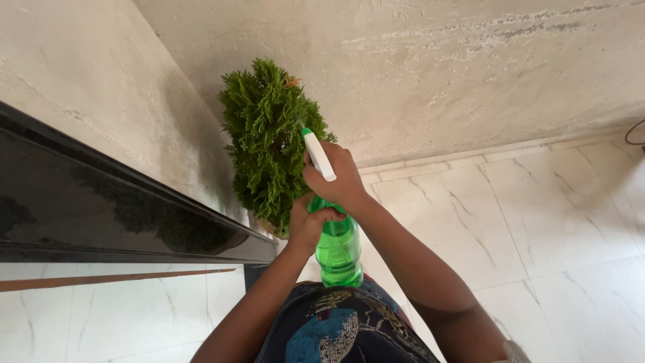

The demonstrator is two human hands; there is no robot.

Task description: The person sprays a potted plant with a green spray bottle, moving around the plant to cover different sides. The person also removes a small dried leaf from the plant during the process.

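Observation:
A green spray bottle with a white trigger head is held upright in front of me. My right hand grips the neck and trigger head. My left hand wraps the bottle's shoulder just below it. The nozzle points at a bushy green conifer plant standing in the corner, its pot mostly hidden behind my left hand.
A black polished stone ledge runs along the left. Rough beige walls meet behind the plant. White marble floor tiles spread to the right. A dark cable shows at the right edge.

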